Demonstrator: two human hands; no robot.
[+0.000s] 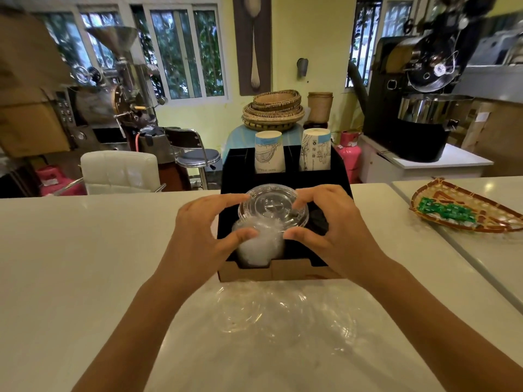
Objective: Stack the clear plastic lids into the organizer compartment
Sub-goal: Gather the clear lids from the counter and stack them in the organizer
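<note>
A stack of clear plastic lids (261, 239) stands in the front left compartment of the black organizer (336, 179) on the white counter. My left hand (206, 236) grips the stack's left side, thumb low on it and fingers at the top lid (271, 206). My right hand (331, 230) holds the right side the same way, fingers over the top lid's rim. The stack leans slightly toward me. More clear lids (254, 312) lie loose in crumpled plastic wrap on the counter in front of the organizer.
Two stacks of paper cups (268, 151) fill the organizer's back compartments. A woven tray with green packets (452, 213) sits at the right. A counter seam (452, 250) runs diagonally on the right. Chairs and roasting machines stand behind the counter.
</note>
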